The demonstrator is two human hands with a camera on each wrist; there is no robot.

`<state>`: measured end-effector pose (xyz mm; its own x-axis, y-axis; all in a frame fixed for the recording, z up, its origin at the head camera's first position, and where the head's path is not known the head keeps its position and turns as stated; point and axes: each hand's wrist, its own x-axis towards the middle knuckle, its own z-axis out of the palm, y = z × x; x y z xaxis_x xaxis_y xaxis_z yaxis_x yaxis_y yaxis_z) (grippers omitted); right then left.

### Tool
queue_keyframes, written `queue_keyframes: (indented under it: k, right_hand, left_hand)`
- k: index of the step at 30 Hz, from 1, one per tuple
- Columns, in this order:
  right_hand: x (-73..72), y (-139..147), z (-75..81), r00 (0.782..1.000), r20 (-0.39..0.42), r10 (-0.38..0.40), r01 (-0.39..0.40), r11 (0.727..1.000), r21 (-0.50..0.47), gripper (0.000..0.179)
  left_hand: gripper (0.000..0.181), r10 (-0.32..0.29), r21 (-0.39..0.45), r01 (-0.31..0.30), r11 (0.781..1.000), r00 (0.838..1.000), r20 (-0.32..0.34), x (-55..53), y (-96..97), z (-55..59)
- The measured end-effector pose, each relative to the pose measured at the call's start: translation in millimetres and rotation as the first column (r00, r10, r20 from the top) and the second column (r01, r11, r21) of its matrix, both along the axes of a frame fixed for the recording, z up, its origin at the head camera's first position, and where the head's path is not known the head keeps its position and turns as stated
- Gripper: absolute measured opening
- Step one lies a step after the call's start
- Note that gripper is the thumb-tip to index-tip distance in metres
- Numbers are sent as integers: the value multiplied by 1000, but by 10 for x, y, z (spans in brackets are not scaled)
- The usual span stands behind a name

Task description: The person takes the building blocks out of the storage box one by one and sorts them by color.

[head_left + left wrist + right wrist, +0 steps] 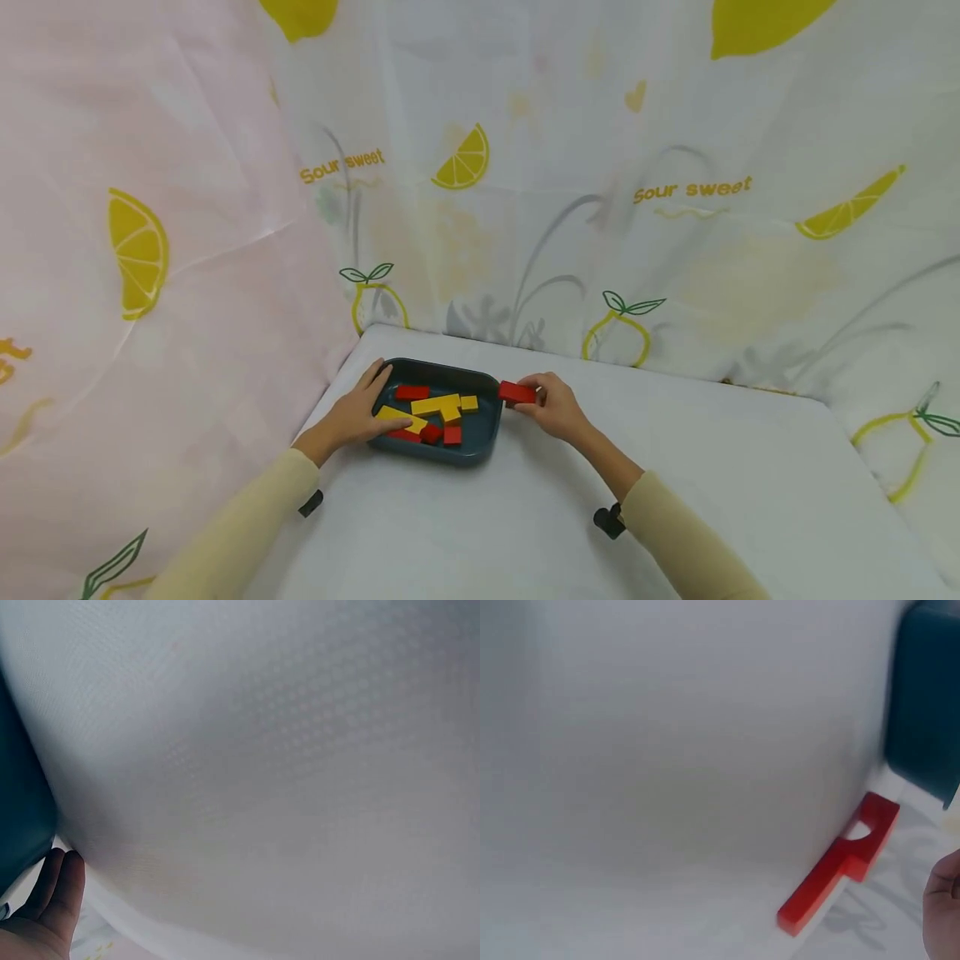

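Pale lemon-print fabric [517, 150] behind reads "Sour sweet" twice. On your white worktop [772, 458] sits a dark-teal, rounded rectangular tray [450, 456]. Your left hand [356, 416] is spread at its left side; your right hand [557, 407] pinches a red oblong block [515, 392] just beside the tray — clipping its edge could knock the block loose.

Premises: a screened-off table corner; type of room not determinable. White table [750, 467] bounded by pale sheeting [570, 250] printed with lemons [138, 254] and "Sour sweet" lettering [692, 190].
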<state>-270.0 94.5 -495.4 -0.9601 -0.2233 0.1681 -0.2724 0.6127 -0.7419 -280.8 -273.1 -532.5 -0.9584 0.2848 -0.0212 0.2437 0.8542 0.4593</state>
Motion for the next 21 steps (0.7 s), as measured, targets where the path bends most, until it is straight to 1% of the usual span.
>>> queue_keyframes:
  k: [5, 7, 9, 14, 18, 21]
  right_hand:
    - [8, 160, -64, 998, -68, 11, -9, 1000, 27, 32]
    - [2, 230, -102, 996, -86, 15, -12, 999, 41, 32]
    - [-8, 308, -133, 997, -83, 5, -1, 999, 46, 31]
    - [-19, 511, -168, 999, -9, -42, 42, 996, 76, 32]
    - [-14, 629, -178, 998, 39, -46, 41, 993, 114, 32]
    - [5, 693, -204, 997, 69, -34, 25, 991, 128, 31]
  left_hand:
    - [113, -1, -5, 1, 1000, 1000, 14, -1, -17, 22]
    - [113, -3, 0, 3, 1000, 1000, 14, 2, -14, 20]
    - [113, -2, 13, 1, 1000, 1000, 12, 5, -5, 19]
    - [112, -8, 22, 8, 1000, 1000, 15, 8, 21, 20]
    - [111, 4, 10, -4, 1000, 1000, 10, 6, 14, 27]
    - [111, 8, 6, -8, 1000, 1000, 9, 13, -2, 42]
